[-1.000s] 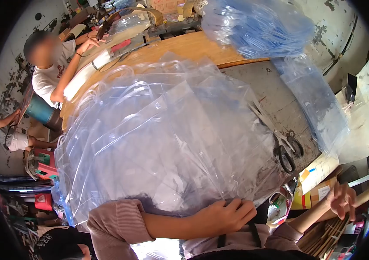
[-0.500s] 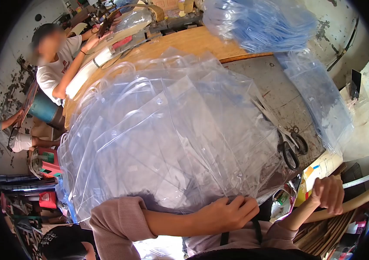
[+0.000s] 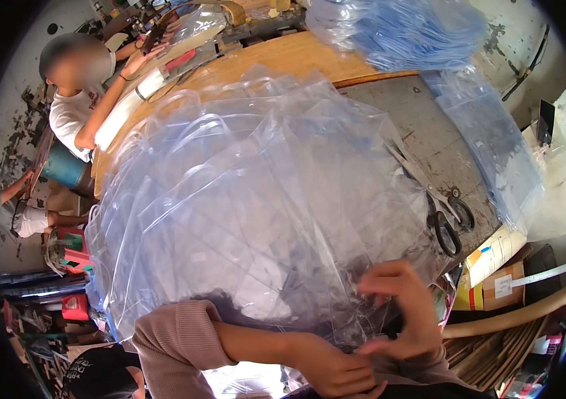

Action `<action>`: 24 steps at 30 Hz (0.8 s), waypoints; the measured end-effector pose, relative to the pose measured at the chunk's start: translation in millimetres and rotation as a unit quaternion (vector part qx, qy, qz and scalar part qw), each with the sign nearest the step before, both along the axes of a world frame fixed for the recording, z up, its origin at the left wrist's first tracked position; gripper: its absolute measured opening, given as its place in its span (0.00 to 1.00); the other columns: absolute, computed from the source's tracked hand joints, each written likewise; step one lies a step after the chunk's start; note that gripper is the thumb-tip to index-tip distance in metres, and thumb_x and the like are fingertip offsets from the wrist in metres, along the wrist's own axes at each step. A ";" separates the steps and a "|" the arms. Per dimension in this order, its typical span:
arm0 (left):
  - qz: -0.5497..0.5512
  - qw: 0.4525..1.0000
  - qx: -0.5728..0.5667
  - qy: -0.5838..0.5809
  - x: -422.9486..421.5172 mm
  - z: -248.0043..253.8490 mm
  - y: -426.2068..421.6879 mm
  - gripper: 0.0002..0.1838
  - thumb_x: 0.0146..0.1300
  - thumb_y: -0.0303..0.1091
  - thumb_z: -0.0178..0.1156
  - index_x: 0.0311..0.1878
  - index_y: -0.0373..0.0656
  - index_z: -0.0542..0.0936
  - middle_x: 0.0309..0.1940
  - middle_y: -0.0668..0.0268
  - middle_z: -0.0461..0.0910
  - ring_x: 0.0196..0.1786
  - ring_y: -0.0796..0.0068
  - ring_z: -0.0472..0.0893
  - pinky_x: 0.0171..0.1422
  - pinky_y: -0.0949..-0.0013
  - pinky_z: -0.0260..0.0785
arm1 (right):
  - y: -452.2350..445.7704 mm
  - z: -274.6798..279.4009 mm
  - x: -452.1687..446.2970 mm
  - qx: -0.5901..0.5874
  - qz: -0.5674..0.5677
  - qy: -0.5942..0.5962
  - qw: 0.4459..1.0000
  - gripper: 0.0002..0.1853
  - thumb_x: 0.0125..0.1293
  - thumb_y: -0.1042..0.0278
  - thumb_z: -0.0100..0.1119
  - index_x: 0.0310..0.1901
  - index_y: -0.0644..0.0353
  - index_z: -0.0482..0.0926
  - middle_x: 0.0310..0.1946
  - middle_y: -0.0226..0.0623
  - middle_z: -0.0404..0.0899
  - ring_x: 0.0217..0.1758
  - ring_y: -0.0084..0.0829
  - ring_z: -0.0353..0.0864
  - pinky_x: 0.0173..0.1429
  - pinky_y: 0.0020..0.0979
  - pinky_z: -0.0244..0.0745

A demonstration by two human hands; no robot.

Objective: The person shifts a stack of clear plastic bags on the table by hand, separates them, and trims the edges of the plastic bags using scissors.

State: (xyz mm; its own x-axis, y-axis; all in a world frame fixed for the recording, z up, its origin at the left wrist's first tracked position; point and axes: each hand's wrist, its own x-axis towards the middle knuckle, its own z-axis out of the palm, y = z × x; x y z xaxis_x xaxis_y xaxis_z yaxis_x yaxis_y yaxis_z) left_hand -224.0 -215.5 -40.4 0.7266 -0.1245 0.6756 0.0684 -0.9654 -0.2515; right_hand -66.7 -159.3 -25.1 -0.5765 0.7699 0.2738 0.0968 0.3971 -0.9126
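A broad, fanned pile of clear plastic bags point(image 3: 229, 193) with looped handles covers the table in front of me. My left hand point(image 3: 336, 366) is low, close to my body at the near edge of the pile, with its fingers curled in. Whatever those fingers may hold is hidden. My right hand point(image 3: 406, 312) is just above and right of it, over the near right corner of the bags. Its thumb and fingers are spread apart, with nothing visible between them. Scissors point(image 3: 437, 196) with black handles lie partly spread at the right side of the pile.
Stacked bluish plastic sheets point(image 3: 416, 33) sit at the back; more plastic point(image 3: 489, 139) lies along the right. A person point(image 3: 73, 93) works at the far left of the wooden table point(image 3: 283, 63). Another person's black cap point(image 3: 96, 372) shows at lower left. A cardboard box point(image 3: 502, 286) stands lower right.
My left hand has drawn down toward my body, off the bags' near edge. My right hand has swung left from the far right and spread its fingers. The top bags have shifted.
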 end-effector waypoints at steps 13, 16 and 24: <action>0.105 0.983 -0.136 0.059 4.7 -14.9 -1.6 0.11 0.53 0.36 0.54 0.35 0.40 0.76 0.25 0.74 0.68 0.27 0.82 0.70 0.29 0.78 0.60 | 14.7 -12.8 13.1 -0.178 -0.014 -0.038 0.983 0.20 0.53 0.87 0.59 0.49 0.65 0.72 0.33 0.32 0.77 0.35 0.18 0.77 0.38 0.18 0.72; 0.157 0.961 -0.183 0.133 6.5 -15.0 0.3 0.07 0.53 0.36 0.55 0.32 0.43 0.75 0.27 0.75 0.68 0.27 0.84 0.69 0.29 0.79 0.58 | 14.9 -18.9 13.1 -0.187 -0.028 -0.017 0.982 0.18 0.54 0.84 0.61 0.47 0.63 0.74 0.32 0.31 0.78 0.34 0.19 0.79 0.34 0.19 0.74; 0.176 0.953 -0.181 0.169 6.0 -11.3 3.8 0.06 0.51 0.36 0.57 0.27 0.45 0.73 0.26 0.75 0.67 0.28 0.84 0.69 0.29 0.79 0.57 | 19.4 -21.5 16.4 -0.224 -0.011 -0.001 0.974 0.14 0.57 0.84 0.60 0.46 0.64 0.74 0.32 0.31 0.78 0.34 0.18 0.79 0.35 0.19 0.74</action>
State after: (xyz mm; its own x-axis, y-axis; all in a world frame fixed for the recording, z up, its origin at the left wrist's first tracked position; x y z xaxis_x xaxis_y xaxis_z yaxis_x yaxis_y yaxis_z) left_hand -218.1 -211.7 -51.7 0.8637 0.3649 0.3477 0.3790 -0.9249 0.0293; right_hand -50.2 -139.9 -46.6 -0.5592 0.8237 -0.0942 0.1024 -0.0441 -0.9938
